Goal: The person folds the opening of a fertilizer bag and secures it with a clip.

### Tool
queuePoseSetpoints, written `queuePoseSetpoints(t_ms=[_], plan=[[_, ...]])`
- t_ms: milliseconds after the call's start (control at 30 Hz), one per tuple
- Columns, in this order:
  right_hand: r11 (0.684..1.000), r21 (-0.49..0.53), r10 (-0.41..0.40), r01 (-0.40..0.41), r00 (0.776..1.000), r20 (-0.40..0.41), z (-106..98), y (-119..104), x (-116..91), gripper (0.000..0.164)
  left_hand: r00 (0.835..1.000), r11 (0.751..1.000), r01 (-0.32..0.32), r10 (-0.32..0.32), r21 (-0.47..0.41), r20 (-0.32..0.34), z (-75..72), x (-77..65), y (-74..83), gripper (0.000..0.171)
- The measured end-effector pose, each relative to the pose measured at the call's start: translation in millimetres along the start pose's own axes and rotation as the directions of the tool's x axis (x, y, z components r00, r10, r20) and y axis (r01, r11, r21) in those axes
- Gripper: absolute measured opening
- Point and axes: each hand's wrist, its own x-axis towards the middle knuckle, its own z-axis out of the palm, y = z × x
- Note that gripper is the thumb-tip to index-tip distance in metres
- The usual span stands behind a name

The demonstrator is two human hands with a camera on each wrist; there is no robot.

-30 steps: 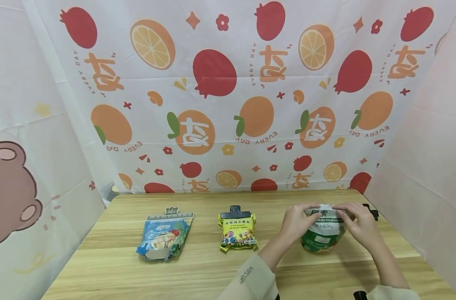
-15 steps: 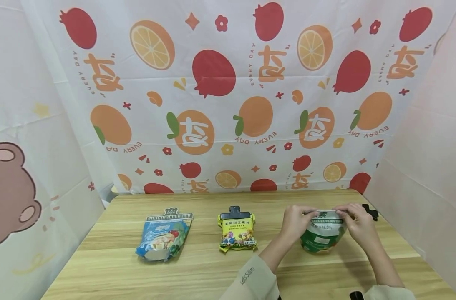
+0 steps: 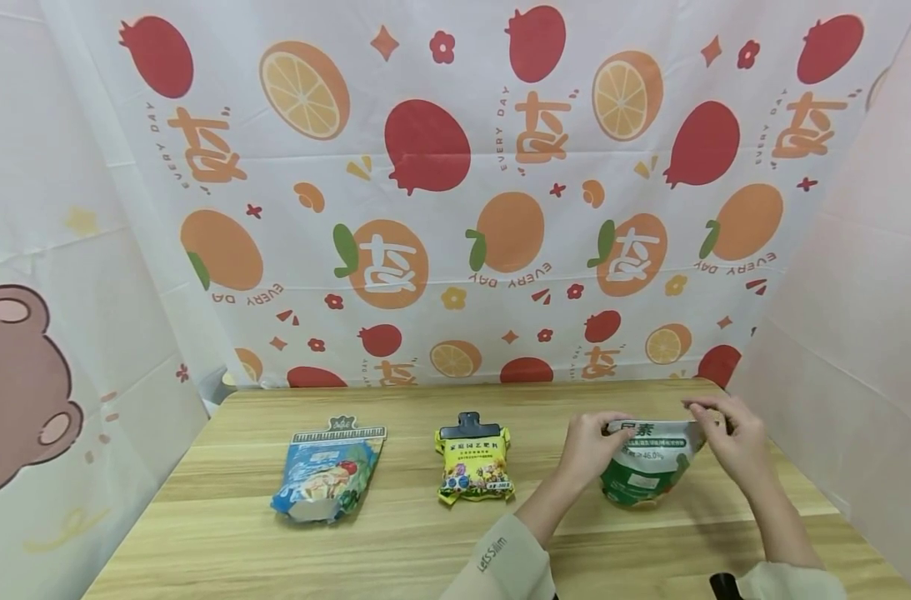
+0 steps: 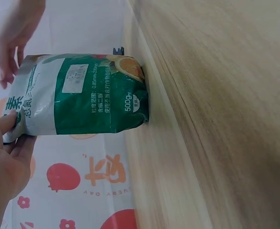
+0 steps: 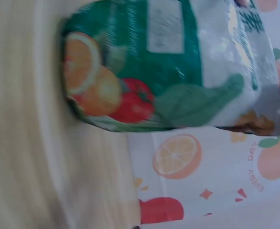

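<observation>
A green and white printed plastic bag [image 3: 643, 467] stands upright on the right part of the table, its bottom on the wood. My left hand [image 3: 586, 442] pinches the bag's top left corner between thumb and fingers; the left wrist view shows the left hand [image 4: 6, 162] doing so. Just off the top right corner is my right hand [image 3: 736, 433], fingers loosely extended. In the left wrist view the right hand [image 4: 13, 40] hangs apart from the bag, holding nothing. A dark clip [image 4: 118, 50] shows behind the bag there; in the head view the right hand covers its place.
A yellow bag [image 3: 476, 467] with a black clip [image 3: 469, 428] on its top lies mid-table. Further left lies a blue bag [image 3: 323, 479] with a grey clip [image 3: 340, 432]. A fruit-print curtain [image 3: 455, 250] hangs behind the wooden table [image 3: 395, 550].
My right hand has let go of the bag's top edge and moved right, over where the black clip was showing. The left hand keeps its pinch; the bag stays in place.
</observation>
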Motion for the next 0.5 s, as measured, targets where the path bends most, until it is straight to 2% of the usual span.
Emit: queuePoseSetpoints(t_ms=[133, 233, 400, 500], plan=[[0.999, -0.035, 0.035, -0.038, 0.997, -0.068, -8.7, 5.4, 13.1, 0.015, 1.000, 1.000, 0.012, -0.012, -0.002, -0.003, 0.0, -0.8, -0.9, 0.013], [0.989, -0.094, 0.105, -0.112, 0.992, -0.076, -15.0, 11.1, 21.5, 0.010, 1.000, 1.000, 0.015, -0.015, 0.001, -0.006, -0.2, -1.0, -1.2, 0.013], [0.942, -0.218, 0.253, -0.254, 0.967, -0.032, -25.0, 29.1, 28.0, 0.013, 1.000, 1.000, 0.021, -0.021, 0.004, -0.006, 0.5, -0.9, -1.3, 0.013], [0.916, -0.275, 0.305, -0.291, 0.952, 0.010, -29.9, 44.2, 26.8, 0.016, 1.000, 1.000, 0.025, -0.025, 0.003, -0.003, 1.4, -0.5, -1.5, 0.013]])
